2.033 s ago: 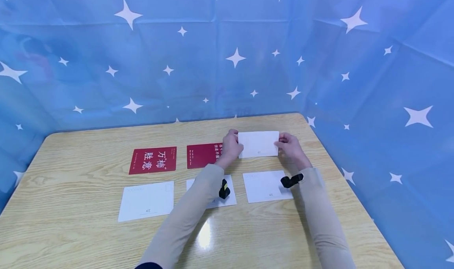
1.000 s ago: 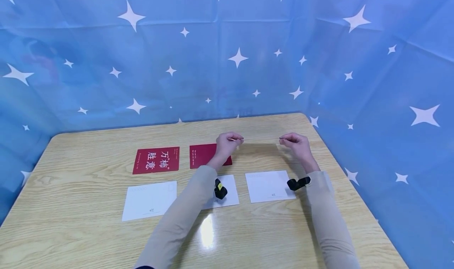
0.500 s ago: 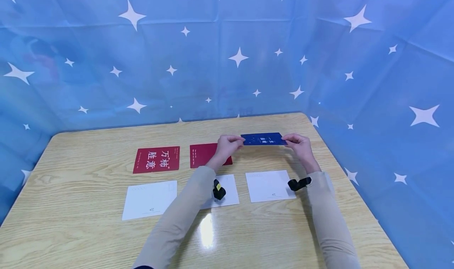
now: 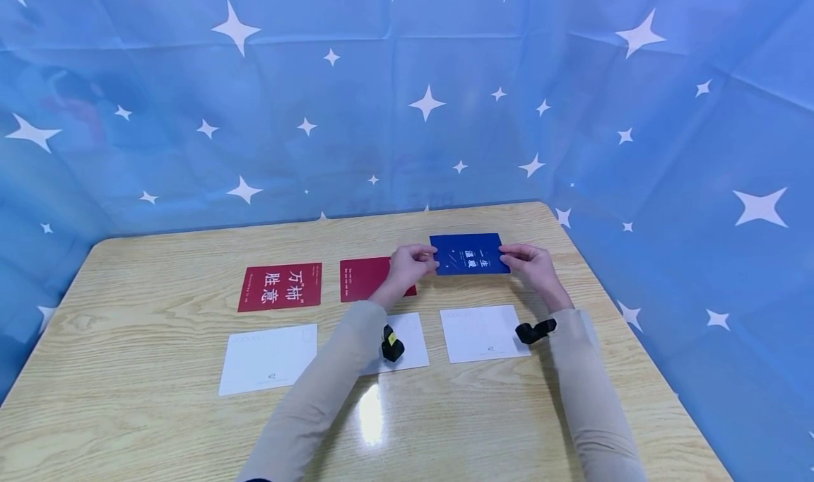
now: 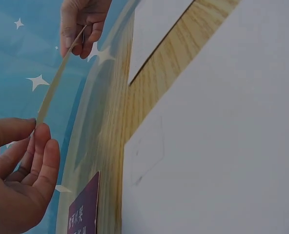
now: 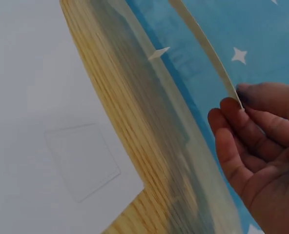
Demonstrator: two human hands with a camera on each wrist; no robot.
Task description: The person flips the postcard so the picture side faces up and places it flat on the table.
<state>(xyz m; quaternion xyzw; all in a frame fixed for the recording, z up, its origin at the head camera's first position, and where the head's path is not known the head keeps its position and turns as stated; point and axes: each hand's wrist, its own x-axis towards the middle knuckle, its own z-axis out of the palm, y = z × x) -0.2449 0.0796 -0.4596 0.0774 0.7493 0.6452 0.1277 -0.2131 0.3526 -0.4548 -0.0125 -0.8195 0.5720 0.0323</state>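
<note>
A dark blue postcard (image 4: 467, 254) with white characters is held at the back right of the table, its printed face towards the head camera. My left hand (image 4: 407, 266) pinches its left edge between thumb and fingers. At the opposite edge my right hand (image 4: 531, 261) pinches it likewise. Both wrist views show the card (image 5: 54, 90) nearly edge-on and slightly bowed, raised off the tabletop. Below my left hand lies a red postcard (image 4: 362, 278), partly hidden by that hand. A white-faced postcard (image 4: 483, 333) lies in front of the blue one.
Another red postcard (image 4: 280, 287) lies at the back left of the wooden table (image 4: 159, 312). In the front row are a white-faced postcard (image 4: 270, 358) at left and a middle one (image 4: 410, 341) partly under my left forearm. A starry blue cloth (image 4: 356, 100) hangs behind.
The card between my hands has turned over: its white face showed first, then it stood edge-on, and now the blue printed face shows. Both hands kept their pinch.
</note>
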